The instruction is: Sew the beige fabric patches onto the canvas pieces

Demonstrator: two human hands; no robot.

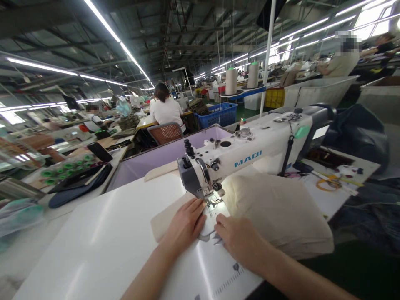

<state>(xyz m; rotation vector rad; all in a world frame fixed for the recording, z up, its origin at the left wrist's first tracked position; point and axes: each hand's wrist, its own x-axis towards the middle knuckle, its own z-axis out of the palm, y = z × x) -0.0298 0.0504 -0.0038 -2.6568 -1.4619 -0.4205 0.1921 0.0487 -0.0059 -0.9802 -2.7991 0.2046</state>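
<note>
Your left hand (187, 221) lies flat with nothing clasped on the beige cloth (161, 221), just left of the needle plate (215, 214) of the sewing machine (262, 150), probably to steady it. Your right hand (239, 239) curls at the plate's near right edge, by a small grey pointed thing (216, 239); I cannot tell whether it grips that. The bulky beige fabric (281, 212) rests right of the needle, seemingly leaving the plate clear.

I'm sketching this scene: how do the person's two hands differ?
The left hand lies outstretched on flat beige fabric; the right hand is curled. The left hand is by the left edge of the shiny metal plate, the right hand by its right. Both are bare.
</note>
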